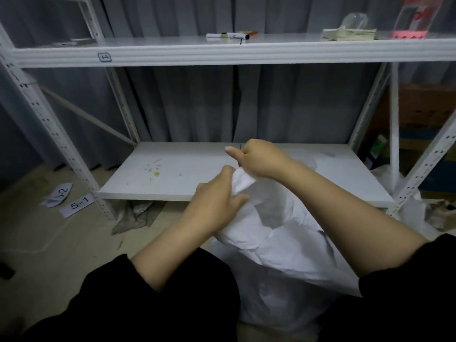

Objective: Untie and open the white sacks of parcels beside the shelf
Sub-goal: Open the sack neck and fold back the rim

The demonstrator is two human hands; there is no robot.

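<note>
A full white sack [283,245] stands on the floor in front of the white metal shelf [187,176], between my arms. Its gathered, twisted neck [243,180] rises at the top. My left hand [217,196] grips the neck from the left, fingers curled round the bunched fabric. My right hand [259,157] holds the upper end of the neck in a fist, thumb sticking out to the left. Whether a tie is still on the neck is hidden by my hands.
The lower shelf board has small yellow-green stains [155,170]. Markers [230,35], a bundle of papers [348,34] and a red-and-clear box [414,18] lie on the upper board. Paper labels [77,204] and a crumpled grey bag [134,214] lie on the floor at left. More white sacking [417,213] and cartons [424,112] are at right.
</note>
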